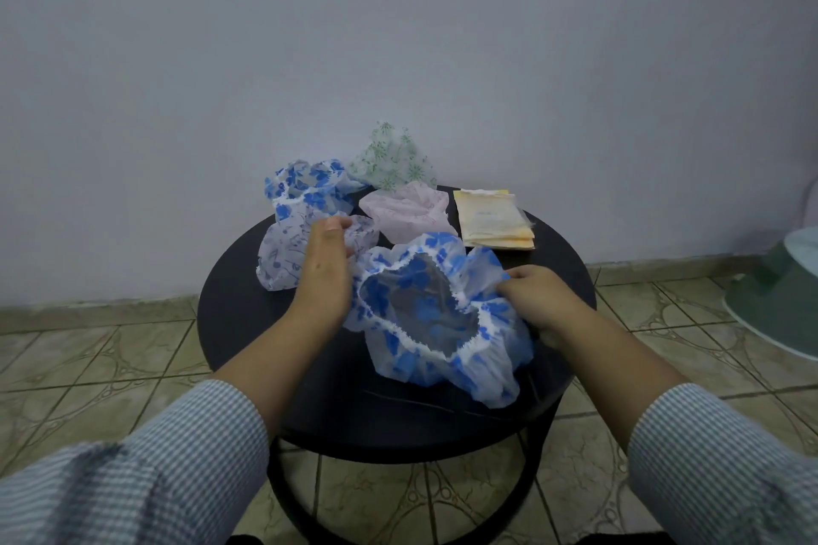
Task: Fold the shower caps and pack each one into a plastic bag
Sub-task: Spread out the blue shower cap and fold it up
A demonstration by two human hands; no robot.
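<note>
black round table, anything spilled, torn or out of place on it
Nothing stands out. The loose shower caps sit crumpled on the black round table, as unfolded caps would, and the stack of yellowish plastic bags lies flat and tidy at the right rear.

Thin, translucent crinkled plastic forms the blue-flowered shower cap [438, 319], edged with white frilled elastic; the round tabletop [248, 301] looks smooth, matt black; the bags [493, 219] are glossy clear plastic; the floor [110, 363] is tiled

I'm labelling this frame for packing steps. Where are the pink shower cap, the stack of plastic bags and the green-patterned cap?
pink shower cap [405, 208]: head view, on its crumpled middle.
stack of plastic bags [493, 219]: head view, on the top bag's face.
green-patterned cap [394, 157]: head view, on its raised centre.
</note>
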